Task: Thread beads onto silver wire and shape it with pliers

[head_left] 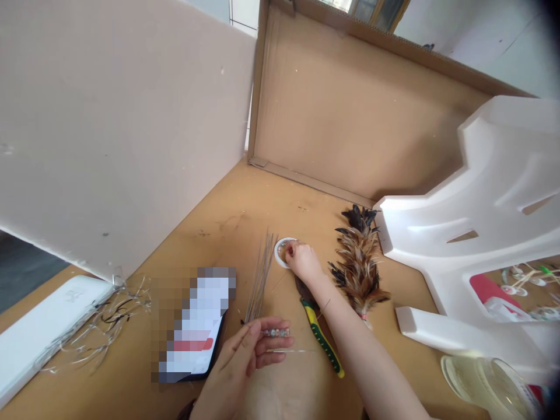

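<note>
My left hand (251, 353) is closed on a short string of beads (276, 333), whose small shiny beads lie along the fingers. Over a small round white-rimmed dish (280, 263) my right hand (301, 262) pinches its fingers together inside the rim; whatever is between the fingertips is too small to make out. A bundle of thin metal wires (261, 277) lies just beyond my left hand. Under my right forearm rest pliers with green and yellow handles (322, 338), their jaws partly hidden by the wrist.
A bunch of brown and black feathers (357, 256) lies right of my right arm. A phone (196, 326) and a white box (52, 326) with tangled clear strands (109, 321) are at left. White molded plastic (494, 169), a clear jar (490, 382) and a cardboard wall (350, 105) bound the table.
</note>
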